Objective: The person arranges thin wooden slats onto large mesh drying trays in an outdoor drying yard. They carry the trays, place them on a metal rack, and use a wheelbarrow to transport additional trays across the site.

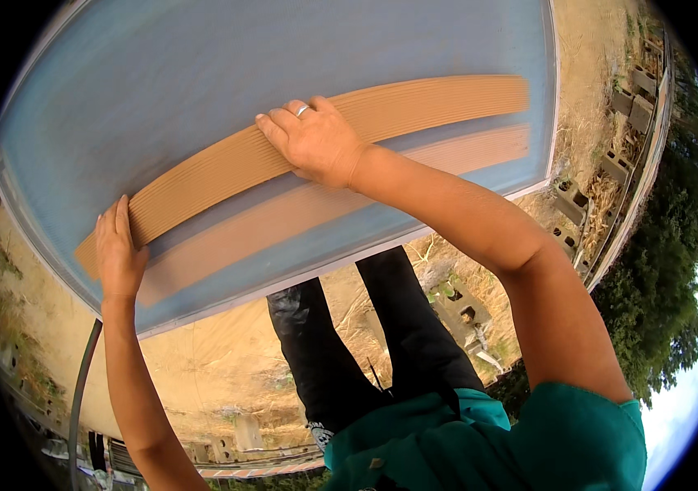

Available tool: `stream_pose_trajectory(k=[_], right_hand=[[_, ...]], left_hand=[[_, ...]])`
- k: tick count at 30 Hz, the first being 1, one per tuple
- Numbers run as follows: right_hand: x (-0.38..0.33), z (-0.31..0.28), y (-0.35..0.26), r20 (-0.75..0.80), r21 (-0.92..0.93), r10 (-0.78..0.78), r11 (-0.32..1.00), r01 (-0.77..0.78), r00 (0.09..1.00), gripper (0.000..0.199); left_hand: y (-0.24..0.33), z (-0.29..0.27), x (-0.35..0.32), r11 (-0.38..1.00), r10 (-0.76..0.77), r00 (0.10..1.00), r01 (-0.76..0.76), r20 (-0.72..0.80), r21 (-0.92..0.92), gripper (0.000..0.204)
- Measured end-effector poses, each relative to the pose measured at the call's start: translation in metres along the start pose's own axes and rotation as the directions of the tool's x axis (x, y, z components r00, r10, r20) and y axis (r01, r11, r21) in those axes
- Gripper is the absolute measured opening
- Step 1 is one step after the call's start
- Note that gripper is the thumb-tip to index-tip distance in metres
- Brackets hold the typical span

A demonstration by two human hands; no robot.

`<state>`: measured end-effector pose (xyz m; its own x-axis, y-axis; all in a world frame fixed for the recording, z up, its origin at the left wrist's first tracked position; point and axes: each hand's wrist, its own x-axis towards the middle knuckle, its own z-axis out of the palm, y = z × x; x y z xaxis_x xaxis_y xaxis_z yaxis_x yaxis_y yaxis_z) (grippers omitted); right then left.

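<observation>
A long tan board (218, 174) with fine lengthwise grooves spans a glossy blue-grey tabletop (300, 49). The shiny surface mirrors it in a paler band on the side nearer me, with a gap between; whether the board touches the tabletop, I cannot tell. Close to the board's left end, my left hand (119, 250) is closed over it, fingertips at the far edge and thumb at the near one. My right hand (313, 146), a ring on one finger, grips the board around its middle. The undersides of the board and the palms are hidden. The board's right end is slightly blurred.
A pale rim (226, 304) borders the tabletop. Below lies sandy ground (218, 360) with dry straw. Hollow concrete blocks (642, 113) stand along the right, and another (459, 311) lies near my legs. At lower left a dark curved pole (83, 393) rises to the table corner.
</observation>
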<state>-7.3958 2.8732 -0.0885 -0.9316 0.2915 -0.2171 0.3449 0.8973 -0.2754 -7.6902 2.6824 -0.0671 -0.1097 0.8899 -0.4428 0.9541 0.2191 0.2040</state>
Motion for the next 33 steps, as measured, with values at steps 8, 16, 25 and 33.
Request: stream_pose_trajectory(k=[8,16,25,33], right_hand=[[-0.003,0.016,0.007,-0.053,-0.036,-0.025,0.999,0.024,0.998,0.060],[-0.080,-0.035,0.061,0.172,-0.163,0.143,0.980,-0.115,0.975,0.070],[-0.186,-0.048,0.206,0.201,-0.489,0.504,0.795,-0.360,0.840,0.045],[-0.175,-0.052,0.223,0.458,-0.418,0.598,0.798,-0.435,0.657,0.055]], left_hand=[[0.005,0.007,0.002,0.999,-0.023,1.000,0.024,-0.014,0.033,0.077],[-0.008,0.024,-0.007,0.998,-0.043,0.997,0.046,-0.064,0.049,0.077],[-0.009,0.030,-0.003,0.996,-0.064,0.994,0.070,-0.094,0.058,0.072],[-0.005,0.024,0.002,0.997,-0.068,0.995,0.071,-0.078,0.030,0.066]])
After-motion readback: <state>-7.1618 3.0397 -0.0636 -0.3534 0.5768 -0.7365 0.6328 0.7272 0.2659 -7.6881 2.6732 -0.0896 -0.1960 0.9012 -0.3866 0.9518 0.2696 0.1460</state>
